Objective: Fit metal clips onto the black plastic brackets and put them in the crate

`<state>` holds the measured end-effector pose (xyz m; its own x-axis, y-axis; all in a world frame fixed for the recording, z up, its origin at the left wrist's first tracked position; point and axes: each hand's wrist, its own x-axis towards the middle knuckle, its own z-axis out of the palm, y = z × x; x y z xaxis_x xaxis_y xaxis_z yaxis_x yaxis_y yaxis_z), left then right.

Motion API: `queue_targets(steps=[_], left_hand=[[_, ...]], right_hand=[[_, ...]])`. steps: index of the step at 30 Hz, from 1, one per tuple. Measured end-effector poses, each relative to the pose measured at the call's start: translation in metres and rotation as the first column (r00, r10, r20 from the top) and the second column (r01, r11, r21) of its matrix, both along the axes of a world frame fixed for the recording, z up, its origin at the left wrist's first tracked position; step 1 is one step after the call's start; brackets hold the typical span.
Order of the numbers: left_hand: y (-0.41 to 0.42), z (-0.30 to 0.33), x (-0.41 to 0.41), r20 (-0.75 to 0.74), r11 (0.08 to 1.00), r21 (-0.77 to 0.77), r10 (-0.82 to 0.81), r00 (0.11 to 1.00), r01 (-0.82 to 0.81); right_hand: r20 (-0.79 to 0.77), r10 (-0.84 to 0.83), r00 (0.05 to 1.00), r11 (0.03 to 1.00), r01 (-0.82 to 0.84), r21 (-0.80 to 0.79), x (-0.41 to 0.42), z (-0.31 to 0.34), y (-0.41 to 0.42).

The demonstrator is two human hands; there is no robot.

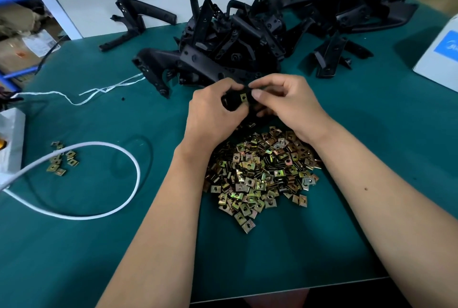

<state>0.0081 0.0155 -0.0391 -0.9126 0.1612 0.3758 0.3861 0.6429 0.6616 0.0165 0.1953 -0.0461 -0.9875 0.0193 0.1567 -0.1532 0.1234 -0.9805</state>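
Left hand and right hand both gripping a small black plastic bracket, brass-coloured square metal clip on it (thumbs alongside), loose clip heap below on green table mat

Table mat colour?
Dark teal green table mat, plain with no pattern, clearest in the head view.

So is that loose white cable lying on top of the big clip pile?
No, the white cable loops on the green mat left of the clip pile, apart from it.

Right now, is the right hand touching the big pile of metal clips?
Cannot tell. In the head view the right hand is up at the bracket, but its wrist overlaps the clip pile, hiding any gap.
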Motion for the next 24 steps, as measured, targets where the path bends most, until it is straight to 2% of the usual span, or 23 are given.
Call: queue_targets(steps=[4,6,9,14,18,24], left_hand=[[0.004,0.008,0.003,-0.091,0.990,-0.010,-0.139,0.986,0.139],[0.013,0.012,0.006,-0.120,0.990,-0.001,-0.141,0.983,0.142],[0.032,0.023,0.014,-0.149,0.995,0.061,-0.075,0.986,0.084],[0.109,0.054,0.041,-0.230,0.985,0.041,-0.154,0.961,0.168],[0.201,0.073,0.078,-0.245,0.936,-0.035,-0.349,0.905,0.351],[0.343,0.066,0.176,-0.199,0.725,-0.211,-0.688,0.697,0.655]], right_hand=[[0.025,-0.070,0.997,0.982,0.073,-0.172,0.003,0.009,0.000],[0.019,-0.114,0.993,0.961,0.115,-0.251,0.008,0.016,0.005],[-0.046,-0.204,0.978,0.945,0.184,-0.270,0.023,0.027,0.022],[-0.133,-0.430,0.893,0.871,0.372,-0.321,0.067,0.048,0.081],[-0.132,-0.655,0.744,0.695,0.526,-0.489,0.125,0.055,0.148],[-0.046,-0.867,0.497,0.384,0.605,-0.697,0.238,0.038,0.258]])
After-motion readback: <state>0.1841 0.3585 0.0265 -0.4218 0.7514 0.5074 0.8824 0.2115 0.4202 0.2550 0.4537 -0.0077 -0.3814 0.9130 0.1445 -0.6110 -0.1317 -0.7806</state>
